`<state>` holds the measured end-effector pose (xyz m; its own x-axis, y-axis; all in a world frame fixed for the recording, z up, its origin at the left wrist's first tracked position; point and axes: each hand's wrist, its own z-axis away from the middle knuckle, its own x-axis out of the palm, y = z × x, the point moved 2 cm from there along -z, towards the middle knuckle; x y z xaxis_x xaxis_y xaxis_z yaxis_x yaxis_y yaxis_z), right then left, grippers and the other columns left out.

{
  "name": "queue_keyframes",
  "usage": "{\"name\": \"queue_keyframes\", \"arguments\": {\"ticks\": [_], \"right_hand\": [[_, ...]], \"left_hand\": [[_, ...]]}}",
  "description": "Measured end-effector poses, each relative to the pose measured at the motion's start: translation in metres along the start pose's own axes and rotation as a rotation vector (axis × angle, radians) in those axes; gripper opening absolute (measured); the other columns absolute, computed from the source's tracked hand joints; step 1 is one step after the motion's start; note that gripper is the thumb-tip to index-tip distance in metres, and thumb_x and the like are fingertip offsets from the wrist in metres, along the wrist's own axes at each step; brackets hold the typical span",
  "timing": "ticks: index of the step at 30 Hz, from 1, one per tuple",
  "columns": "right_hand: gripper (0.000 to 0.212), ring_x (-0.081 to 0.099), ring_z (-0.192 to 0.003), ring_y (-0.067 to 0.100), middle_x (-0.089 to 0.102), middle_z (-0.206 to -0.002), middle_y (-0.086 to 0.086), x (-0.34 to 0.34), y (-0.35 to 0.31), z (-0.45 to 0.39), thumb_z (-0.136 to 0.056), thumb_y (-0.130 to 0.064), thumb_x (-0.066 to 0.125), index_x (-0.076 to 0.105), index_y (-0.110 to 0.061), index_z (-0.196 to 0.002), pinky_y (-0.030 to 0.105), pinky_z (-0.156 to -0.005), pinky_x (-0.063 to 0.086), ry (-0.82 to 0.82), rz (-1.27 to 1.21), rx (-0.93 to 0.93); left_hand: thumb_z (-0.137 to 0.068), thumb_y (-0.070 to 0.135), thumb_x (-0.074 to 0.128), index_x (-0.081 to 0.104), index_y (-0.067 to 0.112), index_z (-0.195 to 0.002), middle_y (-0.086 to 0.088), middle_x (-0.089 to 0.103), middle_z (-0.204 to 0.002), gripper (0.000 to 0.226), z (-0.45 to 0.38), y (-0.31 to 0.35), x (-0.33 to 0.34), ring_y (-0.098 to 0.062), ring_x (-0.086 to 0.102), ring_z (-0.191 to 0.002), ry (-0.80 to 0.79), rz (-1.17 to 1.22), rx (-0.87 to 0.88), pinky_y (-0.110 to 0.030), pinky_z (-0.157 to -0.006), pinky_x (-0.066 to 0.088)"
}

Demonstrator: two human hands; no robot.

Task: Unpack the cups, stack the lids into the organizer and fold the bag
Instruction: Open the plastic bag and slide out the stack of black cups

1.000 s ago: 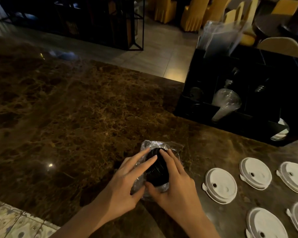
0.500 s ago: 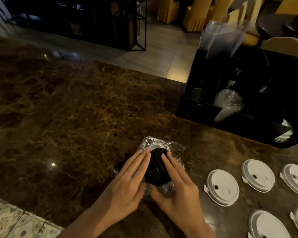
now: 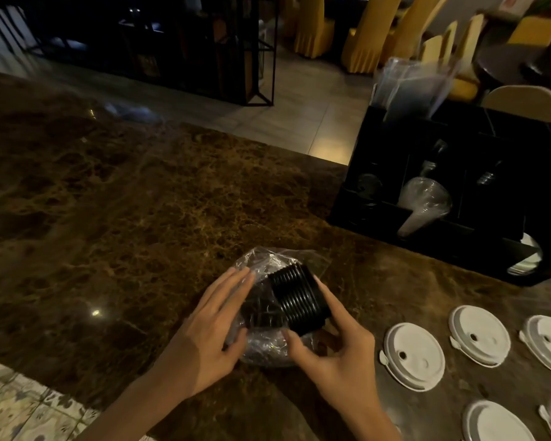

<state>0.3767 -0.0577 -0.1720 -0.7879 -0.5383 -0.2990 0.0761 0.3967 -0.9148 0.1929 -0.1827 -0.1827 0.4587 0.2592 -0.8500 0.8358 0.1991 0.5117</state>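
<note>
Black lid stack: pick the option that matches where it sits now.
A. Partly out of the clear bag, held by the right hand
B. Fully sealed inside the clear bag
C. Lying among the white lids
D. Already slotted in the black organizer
A: the black lid stack shows bare ribbed edges outside the clear bag, with the right hand gripping it while the left hand rests on the bag.

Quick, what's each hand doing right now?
Left hand: open, straight fingers pressing the plastic bag.
Right hand: gripping the black lid stack.
</note>
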Motion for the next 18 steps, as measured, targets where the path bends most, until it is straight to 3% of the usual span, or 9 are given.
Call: {"name": "queue_keyframes", "arguments": {"ticks": [5,8,11,14,16,18], "right_hand": [[0.075,0.065,-0.125,0.01,0.067,-0.135,-0.015,-0.002,-0.018,-0.01,-0.082,-0.039,0.086,0.051,-0.034,-0.148,0.022,-0.096,0.055,0.011,-0.144,0.009],[0.075,0.062,-0.128,0.011,0.066,-0.138,-0.013,-0.007,-0.026,-0.017,-0.084,-0.038,0.086,0.05,-0.032,-0.149,0.025,-0.1,0.053,-0.01,-0.141,-0.002],[0.078,0.062,-0.129,0.014,0.065,-0.14,-0.01,-0.014,-0.035,-0.025,-0.083,-0.033,0.088,0.048,-0.028,-0.151,0.029,-0.1,0.056,-0.021,-0.142,-0.038],[0.082,0.061,-0.131,0.016,0.062,-0.143,-0.008,-0.024,-0.046,-0.035,-0.083,-0.031,0.088,0.045,-0.028,-0.152,0.033,-0.099,0.058,-0.029,-0.148,-0.083],[0.082,0.059,-0.133,0.016,0.059,-0.147,-0.008,-0.035,-0.053,-0.044,-0.083,-0.035,0.087,0.044,-0.029,-0.153,0.035,-0.1,0.057,-0.019,-0.111,-0.127],[0.081,0.056,-0.136,0.015,0.055,-0.15,-0.009,-0.048,-0.062,-0.055,-0.083,-0.037,0.086,0.044,-0.031,-0.152,0.036,-0.102,0.056,0.006,-0.04,-0.185]], "left_hand": [[-0.094,0.038,0.054,0.019,0.038,-0.158,0.024,0.002,-0.165,0.073,0.002,0.001,-0.015,-0.003,-0.008,-0.154,-0.027,-0.035,-0.019,-0.042,-0.121,0.011],[-0.094,0.048,0.046,0.034,0.041,-0.152,0.025,0.001,-0.165,0.06,-0.002,0.009,-0.028,-0.001,-0.018,-0.152,-0.065,-0.105,-0.033,-0.059,-0.119,0.0],[-0.09,0.057,0.034,0.056,0.038,-0.137,0.02,0.017,-0.164,0.055,-0.013,0.026,-0.049,-0.003,-0.013,-0.154,-0.013,-0.2,-0.023,-0.066,-0.114,-0.014],[-0.091,0.052,0.039,0.055,0.037,-0.137,0.023,0.034,-0.157,0.051,-0.031,0.049,-0.071,0.0,0.002,-0.154,0.095,-0.195,0.073,-0.051,-0.12,-0.022],[-0.091,0.051,0.044,0.044,0.041,-0.142,0.034,0.035,-0.148,0.052,-0.046,0.066,-0.084,0.011,0.016,-0.148,0.145,-0.06,0.122,-0.03,-0.126,0.006],[-0.089,0.053,0.051,0.046,0.044,-0.14,0.041,0.042,-0.136,0.051,-0.064,0.083,-0.094,0.016,0.034,-0.135,0.15,0.141,0.097,-0.014,-0.111,0.033]]}}
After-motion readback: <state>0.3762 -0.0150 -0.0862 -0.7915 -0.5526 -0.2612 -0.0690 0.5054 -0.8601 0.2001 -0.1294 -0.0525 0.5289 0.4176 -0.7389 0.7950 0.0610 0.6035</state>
